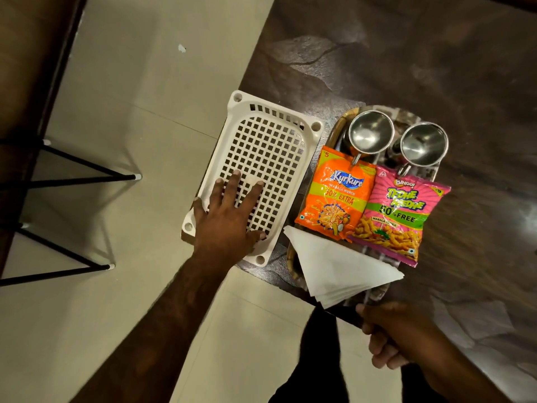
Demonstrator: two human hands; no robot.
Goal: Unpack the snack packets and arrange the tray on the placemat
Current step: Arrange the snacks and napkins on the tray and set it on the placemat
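Two steel cups share the tray with packets.

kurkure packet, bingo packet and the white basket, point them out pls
Kurkure packet point(337, 196): head view, centre of its orange front.
Bingo packet point(398, 216): head view, centre of its pink front.
white basket point(263, 146): head view, middle of its grid floor.

I read two snack packs. The orange packet says "Kurkure", "MASALA MUNCH" and "30% EXTRA", with a "5" in its top corner. The pink packet says "BINGO!", "TEDHE MEDHE" and "50% FREE", also with a corner "5"; its smaller print is too blurred for me to read
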